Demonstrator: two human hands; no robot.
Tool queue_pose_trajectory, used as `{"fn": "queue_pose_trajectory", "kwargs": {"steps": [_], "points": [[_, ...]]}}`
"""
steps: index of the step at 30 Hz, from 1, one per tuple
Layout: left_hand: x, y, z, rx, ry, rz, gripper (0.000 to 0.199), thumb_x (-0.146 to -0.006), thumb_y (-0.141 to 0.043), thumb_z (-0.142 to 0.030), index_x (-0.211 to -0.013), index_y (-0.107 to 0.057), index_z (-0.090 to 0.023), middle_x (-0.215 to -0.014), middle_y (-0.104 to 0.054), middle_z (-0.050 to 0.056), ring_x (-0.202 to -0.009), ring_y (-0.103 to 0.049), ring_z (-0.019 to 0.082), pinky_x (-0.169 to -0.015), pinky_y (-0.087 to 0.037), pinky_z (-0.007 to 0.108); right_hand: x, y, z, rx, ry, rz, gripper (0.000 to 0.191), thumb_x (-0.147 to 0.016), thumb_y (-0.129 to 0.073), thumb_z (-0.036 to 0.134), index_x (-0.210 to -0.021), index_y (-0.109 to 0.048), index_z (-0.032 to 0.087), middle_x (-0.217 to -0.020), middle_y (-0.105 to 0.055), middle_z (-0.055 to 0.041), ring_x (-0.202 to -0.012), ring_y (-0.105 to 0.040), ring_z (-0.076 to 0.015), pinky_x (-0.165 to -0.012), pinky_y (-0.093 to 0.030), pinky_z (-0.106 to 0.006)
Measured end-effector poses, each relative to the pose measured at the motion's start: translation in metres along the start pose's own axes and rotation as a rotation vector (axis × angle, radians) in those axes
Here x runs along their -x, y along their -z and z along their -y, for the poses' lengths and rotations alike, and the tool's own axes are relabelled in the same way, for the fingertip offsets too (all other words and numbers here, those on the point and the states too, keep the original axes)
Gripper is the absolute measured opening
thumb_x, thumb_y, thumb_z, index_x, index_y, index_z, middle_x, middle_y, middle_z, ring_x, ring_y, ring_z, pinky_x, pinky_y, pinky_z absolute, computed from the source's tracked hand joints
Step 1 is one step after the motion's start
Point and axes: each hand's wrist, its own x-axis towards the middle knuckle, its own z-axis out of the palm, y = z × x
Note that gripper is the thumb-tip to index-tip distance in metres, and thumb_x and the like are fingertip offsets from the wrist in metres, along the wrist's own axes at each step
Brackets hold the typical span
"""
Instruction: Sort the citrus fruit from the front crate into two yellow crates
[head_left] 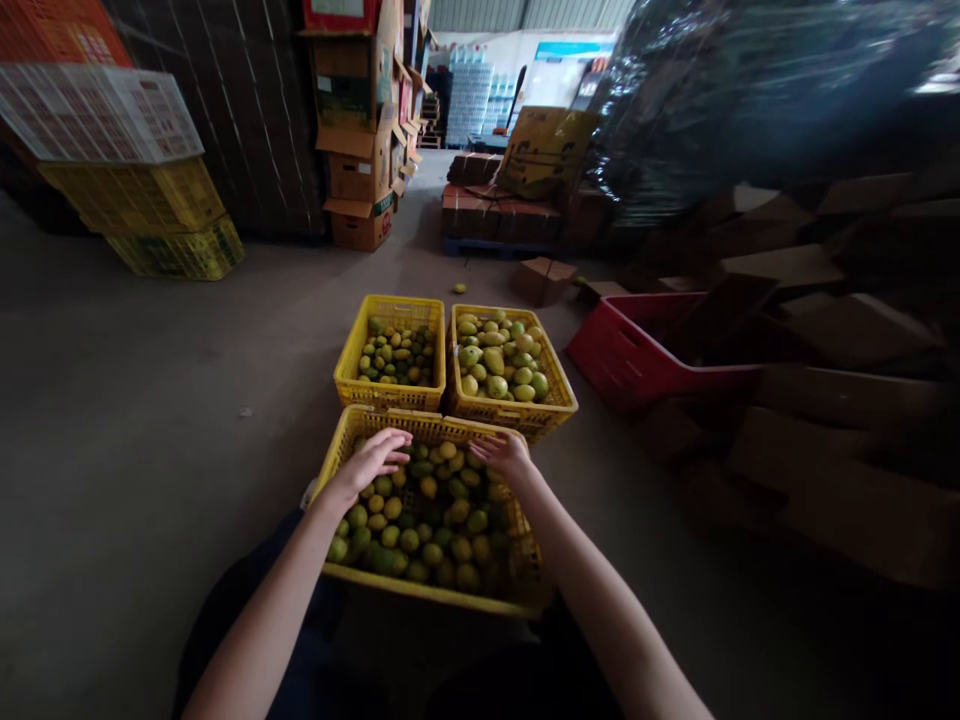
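Note:
A large yellow crate (420,588) of green and yellow fruits (431,553) stands closest to me. Over its back left part is my left hand (376,462), fingers apart and nothing held. My right hand (504,455) is over the back right part, palm partly up, fingers spread, also holding nothing. Behind this crate stand two more yellow crates: the left one (345,365) holds small green and yellow fruits (394,350), and the right one (566,390) holds larger yellow-green fruits (495,362).
One fruit (459,289) lies on the floor beyond the crates. To the right are a red crate (622,360) and piled cardboard (847,430). Stacked crates (142,195) stand at the back left, cardboard boxes (360,180) at the back, and a loaded pallet (499,215) behind.

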Motion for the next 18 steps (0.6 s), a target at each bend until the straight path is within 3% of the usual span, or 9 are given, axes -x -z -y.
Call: {"fn": "queue_pose_trajectory", "kwargs": {"steps": [3, 12, 15, 18], "points": [[-0.003, -0.004, 0.005, -0.073, 0.028, 0.021, 0.03, -0.083, -0.052, -0.043, -0.101, -0.064, -0.022, -0.121, -0.064, 0.008, -0.102, -0.063, 0.022, -0.088, -0.044, 0.034, 0.009, 0.004, -0.012, -0.015, -0.021, 0.059, 0.024, -0.084, -0.042, 0.014, -0.104, -0.055, 0.013, -0.095, -0.067, -0.0162, -0.072, -0.07, -0.0229, -0.05, -0.058, -0.039], [-0.018, -0.006, 0.026, -0.284, 0.02, 0.044, 0.027, -0.081, -0.055, -0.045, -0.091, -0.065, -0.022, -0.107, -0.069, 0.005, -0.089, -0.064, 0.02, -0.084, -0.045, 0.03, 0.032, 0.012, -0.01, -0.124, 0.004, 0.168, 0.029, -0.077, -0.042, 0.009, -0.101, -0.058, 0.015, -0.095, -0.07, -0.0145, -0.08, -0.071, -0.0228, -0.057, -0.06, -0.036], [-0.037, -0.008, 0.045, -0.541, 0.048, 0.0, 0.024, -0.082, -0.055, -0.044, -0.087, -0.065, -0.022, -0.099, -0.07, 0.005, -0.095, -0.063, 0.024, -0.089, -0.043, 0.032, 0.036, 0.011, -0.014, -0.138, -0.024, 0.19, 0.031, -0.075, -0.042, 0.007, -0.101, -0.059, 0.015, -0.097, -0.07, -0.0141, -0.085, -0.071, -0.0228, -0.061, -0.061, -0.036], [-0.062, -0.013, 0.077, -0.693, 0.155, -0.062, 0.014, -0.08, -0.061, -0.035, -0.081, -0.064, -0.021, -0.096, -0.071, 0.008, -0.111, -0.058, 0.03, -0.097, -0.038, 0.035, 0.042, 0.008, -0.018, -0.152, -0.045, 0.275, 0.033, -0.074, -0.045, 0.007, -0.103, -0.06, 0.013, -0.099, -0.07, -0.0153, -0.092, -0.07, -0.0244, -0.065, -0.062, -0.036]]}}
